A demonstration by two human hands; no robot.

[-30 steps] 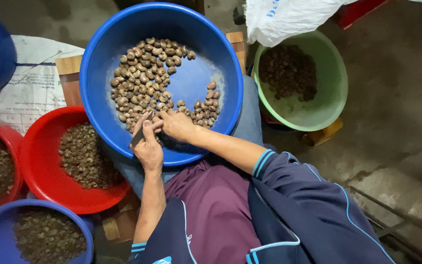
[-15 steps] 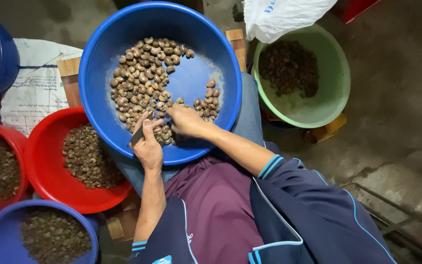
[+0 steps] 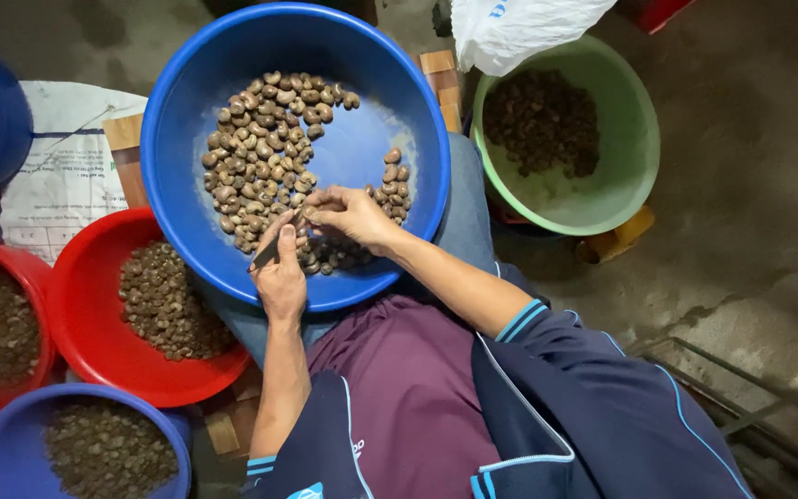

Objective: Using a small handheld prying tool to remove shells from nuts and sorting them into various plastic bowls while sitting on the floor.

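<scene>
A big blue basin point(image 3: 362, 55) rests on my lap and holds a heap of pale brown nuts point(image 3: 265, 157). My left hand point(image 3: 281, 273) is over its near rim, closed around a small dark-handled knife point(image 3: 268, 251). My right hand point(image 3: 348, 214) sits just right of it, fingers pinched on a single nut point(image 3: 309, 212) that meets the blade tip. Both hands hover above the nuts at the basin's near side.
A green basin point(image 3: 634, 139) with dark shells sits at the right, a white plastic bag point(image 3: 519, 28) behind it. Red basins point(image 3: 94, 342) and blue basins point(image 3: 11, 444) of dark pieces stand at the left on a printed sack point(image 3: 57, 185). Concrete floor lies to the right.
The hands have stayed together over the basin's near side; the right hand's fingers have shifted slightly around the nut against the knife.
</scene>
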